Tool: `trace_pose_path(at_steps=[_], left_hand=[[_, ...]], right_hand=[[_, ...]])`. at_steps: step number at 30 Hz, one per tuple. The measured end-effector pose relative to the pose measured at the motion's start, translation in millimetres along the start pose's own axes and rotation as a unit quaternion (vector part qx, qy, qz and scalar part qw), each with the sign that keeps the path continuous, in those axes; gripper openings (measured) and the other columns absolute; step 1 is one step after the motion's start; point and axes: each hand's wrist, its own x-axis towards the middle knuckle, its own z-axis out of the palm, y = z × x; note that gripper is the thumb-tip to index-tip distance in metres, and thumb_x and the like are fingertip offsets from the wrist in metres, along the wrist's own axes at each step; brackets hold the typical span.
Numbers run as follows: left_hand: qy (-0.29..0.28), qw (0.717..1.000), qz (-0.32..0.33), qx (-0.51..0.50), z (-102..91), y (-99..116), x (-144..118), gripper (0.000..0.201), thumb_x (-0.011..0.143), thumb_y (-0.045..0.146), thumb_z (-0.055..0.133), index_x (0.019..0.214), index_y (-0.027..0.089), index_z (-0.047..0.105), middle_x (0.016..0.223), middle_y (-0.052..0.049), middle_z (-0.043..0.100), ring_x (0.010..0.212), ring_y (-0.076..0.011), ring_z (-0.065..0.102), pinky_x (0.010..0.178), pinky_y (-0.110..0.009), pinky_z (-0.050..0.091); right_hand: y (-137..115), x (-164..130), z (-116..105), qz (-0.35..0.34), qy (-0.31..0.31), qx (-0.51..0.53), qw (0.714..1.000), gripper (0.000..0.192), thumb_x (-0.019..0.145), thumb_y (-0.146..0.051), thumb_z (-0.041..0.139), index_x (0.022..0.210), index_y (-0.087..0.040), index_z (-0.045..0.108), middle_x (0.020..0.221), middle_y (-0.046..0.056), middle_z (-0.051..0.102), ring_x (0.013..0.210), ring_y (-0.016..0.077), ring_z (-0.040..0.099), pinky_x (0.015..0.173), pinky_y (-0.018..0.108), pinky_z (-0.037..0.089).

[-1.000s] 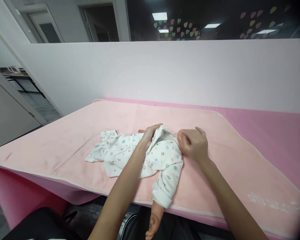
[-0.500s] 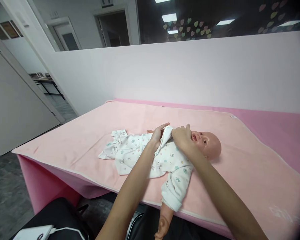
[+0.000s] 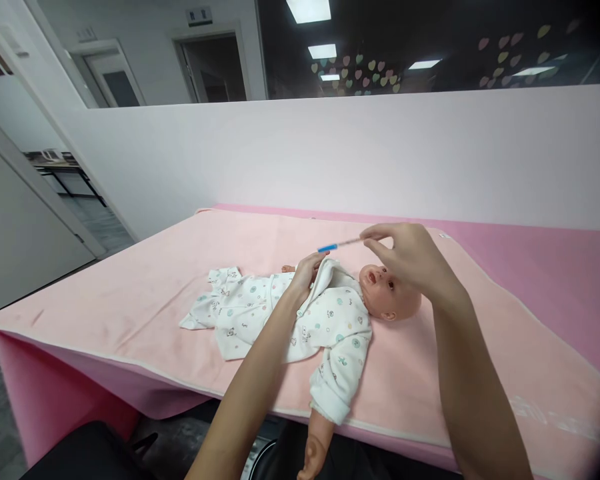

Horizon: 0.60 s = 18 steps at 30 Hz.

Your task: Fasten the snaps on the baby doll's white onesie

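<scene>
Pink padded table (image 3: 480, 347) w/ a lighter pink blanket (image 3: 130, 293) on top, white partition wall behind, dark glass w/ heart stickers above. Baby doll (image 3: 393, 297) lies on its back mid-blanket, head to the right, in a white printed romper (image 3: 280, 313); one bare doll arm hangs over the near table edge.

Left hand (image 3: 307, 272): fingers curled on the romper's open collar flap at the chest, lifting it off the doll. Right hand (image 3: 405, 257): thumb + fingertips pinched on the end of a thin thermometer (image 3: 337, 245), blue tip pointing left, held in the air just above the doll's chest/neck, not touching it.

Judgement: looks like the temp-taking step, thermometer clear of the clothes. Next move prob needs collar held open + steady pinch on the stick, blue tip kept away from the doll's face.
</scene>
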Motion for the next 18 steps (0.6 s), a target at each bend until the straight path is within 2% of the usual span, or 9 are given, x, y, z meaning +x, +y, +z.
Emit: trace_pose_path(at_steps=[2,4,6,8,11,18], left_hand=[[-0.018,0.998,0.040,0.041,2.3,-1.8,-2.7,0.034,0.067,0.036,0.065,0.095,0.018,0.062,0.056,0.004,0.053,0.044,-0.0046,0.044,0.043,-0.017,0.032],[-0.082,0.987,0.075,0.120,5.1,-4.5,-5.9,0.028,0.066,0.035,0.066,0.087,0.016,0.064,0.057,0.003,0.053,0.045,-0.0042,0.042,0.044,-0.017,0.030],[-0.171,0.954,0.101,0.223,8.2,-7.1,-9.9,0.023,0.064,0.032,0.068,0.078,0.014,0.066,0.059,0.001,0.056,0.050,-0.0060,0.044,0.047,-0.018,0.031],[-0.226,0.913,0.124,0.315,10.7,-8.6,-13.9,0.021,0.063,0.031,0.068,0.074,0.013,0.068,0.062,-0.002,0.059,0.055,-0.0084,0.047,0.051,-0.020,0.033],[-0.242,0.884,0.140,0.374,11.4,-8.0,-17.5,0.022,0.065,0.031,0.066,0.077,0.013,0.070,0.065,-0.003,0.061,0.056,-0.0091,0.046,0.052,-0.021,0.032],[-0.266,0.892,0.124,0.343,6.5,-6.4,-14.8,0.024,0.066,0.030,0.065,0.082,0.013,0.070,0.065,-0.004,0.062,0.054,-0.0090,0.046,0.049,-0.022,0.030]], right_hand=[[0.0,1.7,-6.0,-0.003,0.044,0.095,0.995,0.020,0.078,-0.030,0.052,0.089,-0.023,0.068,0.091,0.000,0.068,0.089,0.0188,0.061,0.081,0.033,0.046],[-1.1,3.5,-6.8,0.004,0.079,0.157,0.984,0.020,0.077,-0.031,0.056,0.089,-0.023,0.068,0.092,0.000,0.068,0.091,0.0182,0.061,0.084,0.034,0.046],[-2.2,4.8,-5.2,0.011,0.099,0.201,0.975,0.020,0.075,-0.031,0.059,0.091,-0.022,0.068,0.092,0.000,0.068,0.093,0.0182,0.061,0.087,0.035,0.046],[-2.7,5.4,-3.3,0.013,0.108,0.234,0.966,0.022,0.074,-0.033,0.061,0.091,-0.022,0.068,0.093,0.001,0.068,0.094,0.0183,0.061,0.088,0.037,0.047],[-2.2,5.6,-2.4,0.017,0.111,0.265,0.958,0.023,0.072,-0.035,0.063,0.091,-0.022,0.068,0.093,0.001,0.069,0.094,0.0185,0.061,0.087,0.037,0.049],[-0.8,5.9,-4.4,0.023,0.103,0.288,0.952,0.022,0.072,-0.033,0.065,0.090,-0.023,0.069,0.091,0.001,0.069,0.093,0.0188,0.062,0.087,0.038,0.049]])
